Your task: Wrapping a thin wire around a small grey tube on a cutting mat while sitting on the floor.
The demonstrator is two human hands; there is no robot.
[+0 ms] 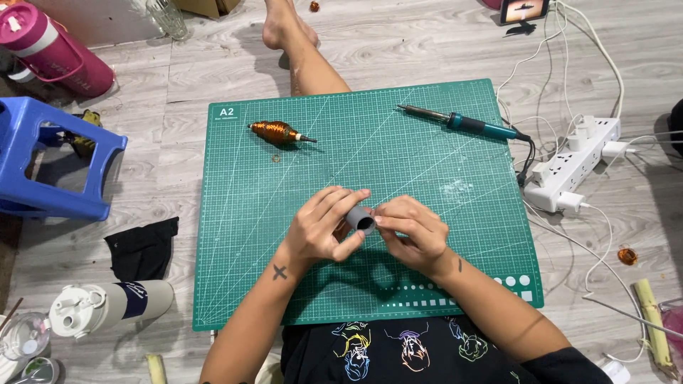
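**Two Hands and a Little Grey Tube**

A person sits on the floor with a big green cutting mat [235,284] in front of them. Both hands are up over the middle of the mat, close together.

The left hand [324,227] is wrapped around a short grey tube [361,218]. The fingers curl over the top and the thumb pushes from below, so the tube is held tight. The right hand [413,231] is pinched shut at the open end of the tube. Its fingertips are pressed together, maybe on something thin, but it is too small to see.

The tube could slip and roll away, I think, because it is round and smooth and only fingers are holding it. The soldering iron [462,122] lies at the far side of the mat with its cord plugged into the white power strip [580,160]. If it is hot, an arm reaching over could get burned. The cords are messy, so a pull could drag it.

The tube is plain, dull grey and stubby. It looks hollow, with a dark round hole facing us.

A spool of shiny copper wire [277,131] lies at the far left of the mat, well apart from the hands.
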